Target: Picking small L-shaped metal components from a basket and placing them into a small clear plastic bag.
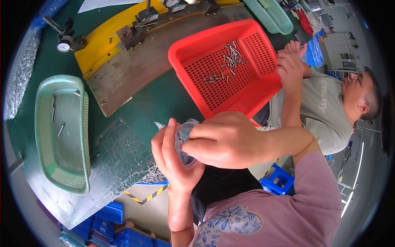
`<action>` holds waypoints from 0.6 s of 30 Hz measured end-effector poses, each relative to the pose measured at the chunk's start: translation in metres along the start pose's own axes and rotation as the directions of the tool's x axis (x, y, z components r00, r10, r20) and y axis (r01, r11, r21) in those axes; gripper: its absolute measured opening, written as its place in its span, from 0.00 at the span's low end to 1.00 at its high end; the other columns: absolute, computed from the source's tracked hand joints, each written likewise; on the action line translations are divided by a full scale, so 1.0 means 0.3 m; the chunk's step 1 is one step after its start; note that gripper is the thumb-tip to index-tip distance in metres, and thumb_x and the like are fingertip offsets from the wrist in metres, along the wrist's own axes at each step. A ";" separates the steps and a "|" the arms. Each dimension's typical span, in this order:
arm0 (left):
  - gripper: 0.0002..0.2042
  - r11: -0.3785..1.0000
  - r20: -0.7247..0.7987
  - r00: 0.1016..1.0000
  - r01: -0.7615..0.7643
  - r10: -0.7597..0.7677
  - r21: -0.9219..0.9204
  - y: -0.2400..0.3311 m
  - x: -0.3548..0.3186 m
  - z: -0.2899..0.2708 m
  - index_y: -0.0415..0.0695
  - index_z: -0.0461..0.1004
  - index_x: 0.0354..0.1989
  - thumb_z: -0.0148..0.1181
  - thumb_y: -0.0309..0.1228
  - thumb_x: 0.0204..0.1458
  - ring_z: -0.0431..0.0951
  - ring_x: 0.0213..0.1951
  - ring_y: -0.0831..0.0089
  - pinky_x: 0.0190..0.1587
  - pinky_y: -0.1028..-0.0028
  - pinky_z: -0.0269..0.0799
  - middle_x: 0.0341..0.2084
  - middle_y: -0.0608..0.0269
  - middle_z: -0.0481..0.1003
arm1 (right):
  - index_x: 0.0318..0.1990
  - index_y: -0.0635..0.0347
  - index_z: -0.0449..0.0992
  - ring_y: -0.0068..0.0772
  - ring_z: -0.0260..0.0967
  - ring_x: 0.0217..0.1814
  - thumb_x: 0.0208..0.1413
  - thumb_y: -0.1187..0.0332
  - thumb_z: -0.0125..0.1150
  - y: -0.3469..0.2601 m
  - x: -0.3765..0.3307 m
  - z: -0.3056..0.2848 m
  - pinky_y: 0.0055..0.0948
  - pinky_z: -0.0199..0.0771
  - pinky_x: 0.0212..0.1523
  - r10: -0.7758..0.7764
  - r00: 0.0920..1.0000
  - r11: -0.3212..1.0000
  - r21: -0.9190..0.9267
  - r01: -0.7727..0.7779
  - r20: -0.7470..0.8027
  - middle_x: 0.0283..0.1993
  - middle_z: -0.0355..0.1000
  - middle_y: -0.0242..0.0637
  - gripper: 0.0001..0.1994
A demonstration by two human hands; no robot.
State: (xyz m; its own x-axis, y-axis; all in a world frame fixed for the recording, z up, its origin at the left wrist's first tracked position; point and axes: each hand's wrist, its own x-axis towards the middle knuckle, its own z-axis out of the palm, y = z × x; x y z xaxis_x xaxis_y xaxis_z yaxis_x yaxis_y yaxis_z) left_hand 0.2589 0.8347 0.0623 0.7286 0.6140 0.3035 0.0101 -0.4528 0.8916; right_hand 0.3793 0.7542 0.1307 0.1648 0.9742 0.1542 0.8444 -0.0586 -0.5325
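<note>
A clear plastic bag [190, 124] is held up in front of me, over the table's near edge. My left hand [175, 156] wraps round it from the left. The fingertips of my right hand [230, 140] are pinched together at its mouth, and something small and metallic shows beside them, too small to name. Just beyond my hands stands a red perforated basket [191, 92] with several small metal pins [233, 57] in it. To the left, a pale green basket [61, 164] holds a few metal pins [61, 130].
A brown metal plate [123, 78] with a yellow edge carries dial gauges [63, 45] and clamps at the back. Another green basket [271, 18] stands far right. A co-worker [325, 107] sits at my right. Blue bins [103, 222] and a blue stool [278, 180] are below.
</note>
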 end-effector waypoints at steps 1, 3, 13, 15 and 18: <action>0.34 1.000 0.009 1.000 -0.005 0.005 0.005 0.000 -0.002 0.001 0.37 0.63 0.57 0.63 0.23 0.33 0.70 0.42 0.57 0.43 0.64 0.68 0.41 0.51 0.68 | 0.30 0.54 0.75 0.24 0.65 0.18 0.34 0.70 0.64 0.006 -0.004 0.012 0.26 0.64 0.15 -0.036 0.999 0.996 -0.083 0.038 0.034 0.22 0.64 0.26 0.11; 0.34 1.000 0.025 1.000 -0.017 0.017 0.004 -0.001 -0.003 0.001 0.37 0.63 0.57 0.63 0.23 0.33 0.70 0.42 0.57 0.43 0.64 0.68 0.42 0.51 0.67 | 0.31 0.54 0.75 0.24 0.66 0.18 0.35 0.70 0.65 0.009 -0.014 0.021 0.26 0.64 0.15 -0.037 0.998 0.997 -0.070 0.040 0.046 0.23 0.66 0.25 0.11; 0.33 0.999 0.019 1.000 -0.002 0.001 0.032 0.005 0.002 0.013 0.36 0.63 0.56 0.65 0.19 0.35 0.70 0.41 0.59 0.43 0.66 0.68 0.41 0.51 0.66 | 0.32 0.56 0.76 0.37 0.72 0.37 0.46 0.71 0.59 0.456 -0.086 -0.074 0.36 0.72 0.36 0.567 0.810 0.788 -0.386 -0.480 0.151 0.31 0.73 0.32 0.05; 0.33 0.999 0.026 1.000 0.005 -0.006 0.040 0.006 -0.001 0.011 0.36 0.63 0.56 0.65 0.19 0.35 0.70 0.41 0.59 0.43 0.66 0.68 0.41 0.51 0.66 | 0.33 0.56 0.76 0.37 0.72 0.39 0.45 0.71 0.59 0.494 -0.099 -0.031 0.37 0.72 0.36 0.533 0.828 0.807 -0.400 -0.435 0.176 0.33 0.72 0.32 0.06; 0.33 0.999 0.024 0.999 0.028 -0.029 0.029 -0.002 -0.005 0.003 0.36 0.63 0.56 0.64 0.19 0.36 0.70 0.41 0.59 0.43 0.66 0.68 0.41 0.50 0.66 | 0.35 0.55 0.75 0.38 0.70 0.42 0.44 0.72 0.60 0.496 -0.085 0.003 0.38 0.72 0.37 0.532 0.813 0.808 -0.427 -0.405 0.236 0.37 0.70 0.33 0.08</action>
State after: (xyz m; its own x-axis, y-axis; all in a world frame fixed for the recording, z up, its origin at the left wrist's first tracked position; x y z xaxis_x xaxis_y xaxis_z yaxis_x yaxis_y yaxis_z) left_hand 0.2583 0.8335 0.0610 0.7441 0.6112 0.2699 0.0505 -0.4542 0.8895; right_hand 0.5002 0.7210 0.0469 0.4628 0.8124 -0.3547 0.8337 -0.5349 -0.1372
